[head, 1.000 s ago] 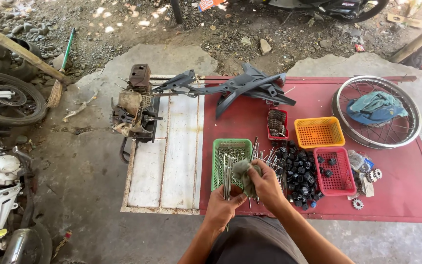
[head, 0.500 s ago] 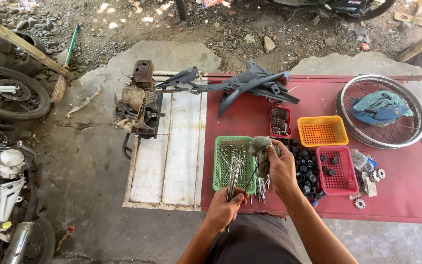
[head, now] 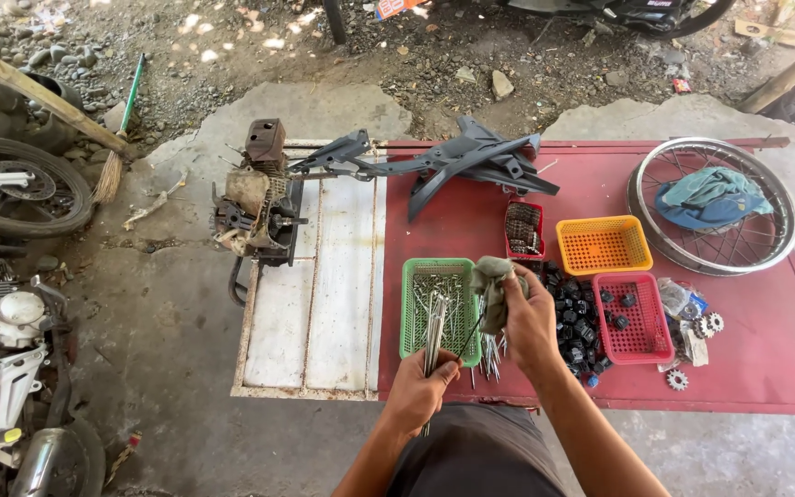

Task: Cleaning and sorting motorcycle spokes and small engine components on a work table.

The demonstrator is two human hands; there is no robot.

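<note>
My left hand (head: 420, 389) grips a bundle of thin metal spokes (head: 436, 324) that stand up over the green basket (head: 410, 306), which holds more spokes. My right hand (head: 531, 322) holds a grey-green rag (head: 492, 287) pinched around one spoke, just right of the basket. Several loose spokes (head: 489, 354) lie on the red sheet (head: 756, 359) below the rag. Both forearms reach in from the bottom edge.
On the red sheet sit a small red basket with a chain (head: 524, 228), an empty orange basket (head: 604, 245), a red basket with black parts (head: 632, 316), sprockets (head: 703, 324) and a spoked rim with a blue cloth (head: 713, 202). An engine (head: 255, 198) and motorcycle parts (head: 11, 368) lie left.
My right hand has lifted with the rag from low by the basket to higher along the spoke. The left hand keeps its grip on the bundle.
</note>
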